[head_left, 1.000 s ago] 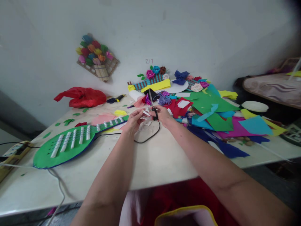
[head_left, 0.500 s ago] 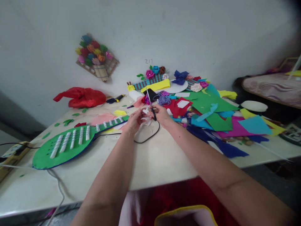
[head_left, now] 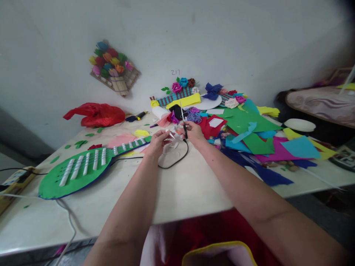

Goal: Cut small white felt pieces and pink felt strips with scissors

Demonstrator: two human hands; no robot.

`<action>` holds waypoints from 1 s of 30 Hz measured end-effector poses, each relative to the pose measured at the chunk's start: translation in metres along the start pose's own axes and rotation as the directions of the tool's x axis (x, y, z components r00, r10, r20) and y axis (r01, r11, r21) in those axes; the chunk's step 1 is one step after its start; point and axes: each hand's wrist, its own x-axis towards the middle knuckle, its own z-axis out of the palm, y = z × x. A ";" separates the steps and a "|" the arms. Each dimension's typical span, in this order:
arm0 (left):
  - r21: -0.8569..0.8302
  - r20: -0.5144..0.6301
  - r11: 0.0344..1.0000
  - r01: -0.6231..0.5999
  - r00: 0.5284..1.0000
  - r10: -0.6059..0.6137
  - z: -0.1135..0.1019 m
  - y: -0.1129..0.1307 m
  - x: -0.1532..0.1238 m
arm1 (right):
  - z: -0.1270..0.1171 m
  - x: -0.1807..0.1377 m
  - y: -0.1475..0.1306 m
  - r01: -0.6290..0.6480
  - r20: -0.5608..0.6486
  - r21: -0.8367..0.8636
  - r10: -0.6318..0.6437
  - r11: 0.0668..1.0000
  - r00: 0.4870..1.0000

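Note:
My right hand [head_left: 192, 131] is closed around a slim black-handled tool [head_left: 185, 130], whose long thin pale blade or rod points up; its exact kind does not show. Opposite it, the fingers of my left hand [head_left: 156, 142] pinch a small white paper piece [head_left: 172, 135]. The hands are a short gap apart. Crumpled white scraps [head_left: 173, 146] lie beneath them. A black cord [head_left: 174, 164] loops on the table and reaches the tool's lower end; whether it joins it is unclear. Left of my hands lies a green paper-covered guitar shape [head_left: 80, 181] with white rolled strips.
Coloured paper sheets [head_left: 235, 120] and scraps cover the table's right side. A red plastic bag [head_left: 102, 115], pliers-like tool [head_left: 137, 116] and paper flowers [head_left: 183, 83] stand along the wall. A power strip [head_left: 13, 183] sits at the left edge, a white lid [head_left: 299, 125] at right.
My right hand has moved slightly right, and the tool in it has swung more upright. The gap between my hands has widened, with the white piece still in my left fingers.

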 end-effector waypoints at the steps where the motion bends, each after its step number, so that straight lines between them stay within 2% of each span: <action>1: 0.009 0.011 1.000 0.015 1.000 -0.015 0.000 0.000 -0.001 | -0.002 0.002 0.000 0.011 -0.011 0.008 -0.010 1.000 1.000; 7: 0.072 0.108 0.996 0.051 0.992 -0.059 0.001 0.001 -0.003 | -0.008 0.006 -0.001 0.006 0.047 0.064 -0.009 0.998 0.999; 12: 0.117 0.098 0.991 0.060 0.993 -0.071 0.000 -0.001 -0.003 | -0.010 0.006 -0.003 -0.003 0.132 0.074 -0.007 0.997 0.991; 19: 0.233 0.123 0.969 0.078 0.986 -0.109 0.000 -0.002 -0.001 | -0.010 0.002 -0.006 0.058 0.244 -0.064 -0.041 0.996 0.969; 23: 0.275 0.135 0.956 0.097 0.981 -0.138 0.002 -0.002 -0.002 | -0.010 0.004 -0.001 0.104 0.256 -0.138 -0.066 0.985 0.964; 26: 0.230 0.124 0.967 0.114 0.982 -0.145 0.002 -0.001 -0.002 | -0.011 0.006 0.002 0.108 0.230 -0.147 -0.073 0.983 0.971; 30: 0.063 0.111 0.992 0.110 0.987 -0.117 0.002 -0.001 -0.001 | -0.011 0.007 0.003 0.073 0.164 -0.090 -0.058 0.993 0.985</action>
